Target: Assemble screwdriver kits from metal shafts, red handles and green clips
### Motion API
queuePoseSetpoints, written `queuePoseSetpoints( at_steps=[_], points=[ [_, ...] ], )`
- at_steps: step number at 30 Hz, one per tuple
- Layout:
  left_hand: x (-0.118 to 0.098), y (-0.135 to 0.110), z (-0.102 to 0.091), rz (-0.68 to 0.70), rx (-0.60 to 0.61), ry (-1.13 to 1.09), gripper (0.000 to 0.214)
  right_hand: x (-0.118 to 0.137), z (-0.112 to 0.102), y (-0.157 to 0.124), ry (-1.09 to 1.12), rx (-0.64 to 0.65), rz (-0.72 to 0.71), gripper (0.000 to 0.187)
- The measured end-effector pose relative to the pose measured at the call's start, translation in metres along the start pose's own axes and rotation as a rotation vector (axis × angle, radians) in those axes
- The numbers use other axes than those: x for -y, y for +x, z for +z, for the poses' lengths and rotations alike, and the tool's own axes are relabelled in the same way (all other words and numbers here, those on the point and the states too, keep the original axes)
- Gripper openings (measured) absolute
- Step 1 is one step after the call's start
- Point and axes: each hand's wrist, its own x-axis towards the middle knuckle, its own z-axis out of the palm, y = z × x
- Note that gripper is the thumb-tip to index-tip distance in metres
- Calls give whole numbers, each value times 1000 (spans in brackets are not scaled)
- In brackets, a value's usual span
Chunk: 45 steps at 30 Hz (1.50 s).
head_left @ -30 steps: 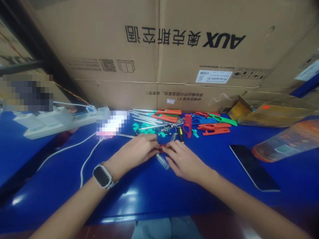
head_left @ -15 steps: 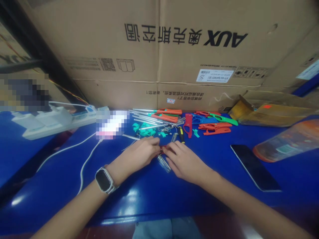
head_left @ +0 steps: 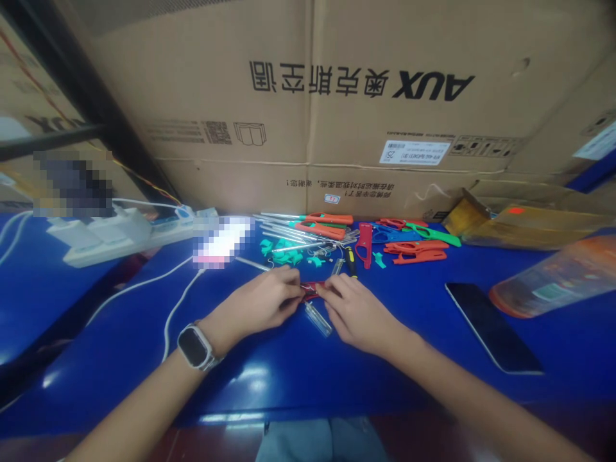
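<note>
My left hand (head_left: 267, 298), with a watch on its wrist, pinches the left end of a red lighter casing (head_left: 312, 289). At the casing's other end, the fingers of my right hand (head_left: 360, 311) are closed on it. Thin wire-like bits show in the casing between my fingertips, too small to make out. Just below it a clear plastic lighter tank (head_left: 318, 319) lies on the blue table (head_left: 260, 385). A second clear piece (head_left: 337, 265) sits just beyond my right fingers, beside a black and yellow screwdriver (head_left: 351, 260).
Behind my hands lie teal trigger pieces (head_left: 289, 256), metal rods (head_left: 282, 231), orange stick lighters (head_left: 320, 229) and coloured casings (head_left: 416, 247). A phone (head_left: 491, 327) and plastic jar (head_left: 553, 279) are on the right. A power strip (head_left: 81, 255) with white cables stands left; a cardboard box (head_left: 346, 128) rises behind.
The view has shifted slightly. My hands have drawn a little apart on the red casing, so more of it shows between them. The clear tank below is also less covered.
</note>
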Motion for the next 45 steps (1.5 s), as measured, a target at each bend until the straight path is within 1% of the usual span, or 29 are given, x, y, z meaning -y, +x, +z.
queuePoseSetpoints(
  at_steps=[4, 7, 9, 13, 15, 16, 18, 20, 23, 26, 28, 31, 34, 36, 39, 42, 45],
  points=[
    [-8, 2, 1, -2, 13, 27, 25, -1, 0, 1, 25, -2, -18, 39],
    [-10, -1, -1, -17, -16, 9, 24, -1, -1, 0, 73, -15, 1, 36],
    [-8, -4, -5, -29, -83, -20, 25, -1, -3, -1, 118, -46, 26, 34],
    [6, -12, -14, -57, -310, -97, 27, 5, -9, -1, 140, -144, 96, 27],
    [14, -15, -16, -101, -388, -105, 26, 10, -12, 1, 115, -150, 126, 27],
    [18, -16, -16, -124, -398, -100, 26, 13, -12, 3, 103, -135, 135, 28],
    [23, -17, -14, -156, -371, -80, 26, 18, -12, 8, 89, -85, 152, 27],
    [24, -16, -11, -162, -319, -52, 28, 21, -12, 13, 86, -39, 171, 21],
    [23, -14, -9, -161, -252, -3, 32, 18, -14, 18, 108, -9, 188, 16],
    [22, -13, -10, -177, -184, 29, 34, 8, -21, 22, 194, -12, 178, 12],
    [24, -12, -11, -197, -135, 47, 33, -1, -26, 24, 303, -3, 183, 9],
    [27, -10, -11, -217, -75, 76, 25, -16, -29, 27, 492, 8, 214, 10],
    [31, -8, -12, -212, -56, 83, 20, -29, -27, 29, 562, -31, 248, 13],
    [33, -7, -12, -209, -51, 80, 19, -37, -24, 28, 559, -53, 267, 15],
    [35, -7, -12, -218, -49, 78, 18, -44, -20, 26, 521, -42, 272, 16],
    [34, -8, -11, -235, -75, 75, 20, -47, -16, 26, 389, -39, 237, 13],
    [27, -7, -9, -219, -146, 59, 22, -48, -12, 31, 242, -52, 202, 11]
  ],
)
